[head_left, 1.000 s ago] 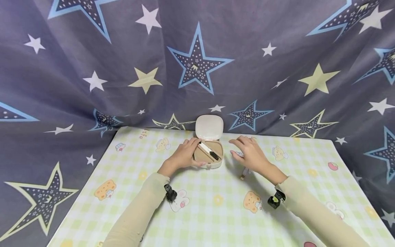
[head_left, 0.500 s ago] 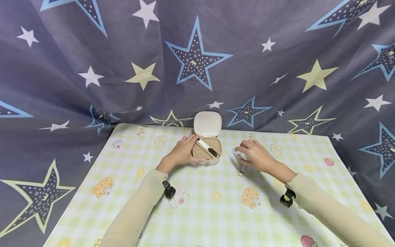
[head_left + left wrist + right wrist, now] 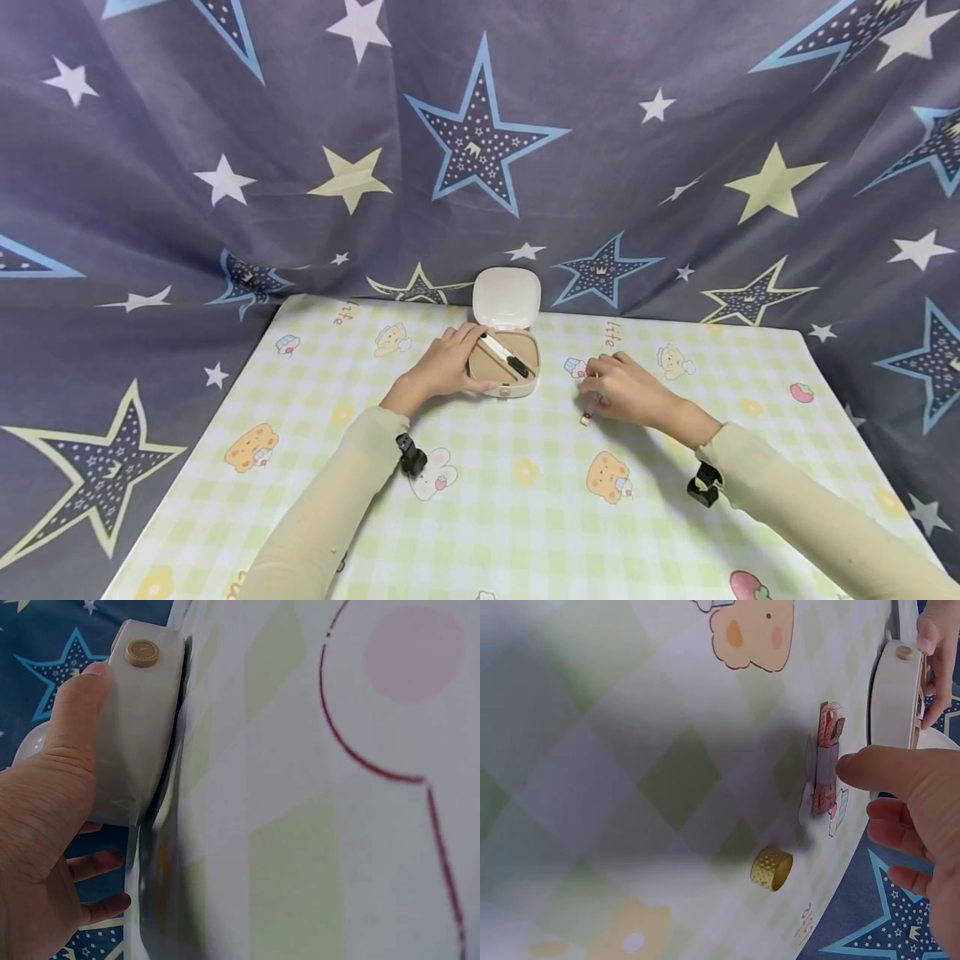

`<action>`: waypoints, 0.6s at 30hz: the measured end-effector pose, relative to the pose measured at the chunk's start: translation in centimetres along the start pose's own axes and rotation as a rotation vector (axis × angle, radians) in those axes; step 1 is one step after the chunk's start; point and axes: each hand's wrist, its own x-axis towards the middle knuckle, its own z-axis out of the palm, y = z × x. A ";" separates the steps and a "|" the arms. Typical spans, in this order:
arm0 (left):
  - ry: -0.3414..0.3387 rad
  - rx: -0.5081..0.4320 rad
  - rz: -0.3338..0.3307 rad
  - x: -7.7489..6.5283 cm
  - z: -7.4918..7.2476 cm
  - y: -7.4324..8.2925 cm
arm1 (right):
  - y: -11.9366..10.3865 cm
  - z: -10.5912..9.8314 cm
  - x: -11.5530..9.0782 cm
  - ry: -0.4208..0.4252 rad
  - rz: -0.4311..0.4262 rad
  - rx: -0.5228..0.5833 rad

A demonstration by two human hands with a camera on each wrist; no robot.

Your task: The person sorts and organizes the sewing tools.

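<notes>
A small white case stands with its lid raised. In its tan interior a white-and-black tool lies slantwise along a divider. My left hand grips the case from its left, thumb on the front beside a round tan button and fingers behind. My right hand is bent over a folded pink bundle on the table, which has a pale band round its middle. The thumb tip is right at that band; the index finger is hidden, so I cannot tell whether it pinches.
Close to the bundle stands a gold dimpled thimble ring. Both lie on a green-checked cloth with printed animals and fruit. A dark star-patterned curtain hangs along the table's back edge, right behind the case.
My right hand has moved from beside the case to the right and down over the pink bundle, its thumb and finger drawing together. The left hand stays on the case.
</notes>
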 end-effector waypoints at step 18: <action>-0.011 -0.016 -0.007 0.0 -0.1 0.1 | -0.3 0.1 -0.1 -0.064 -0.026 -0.037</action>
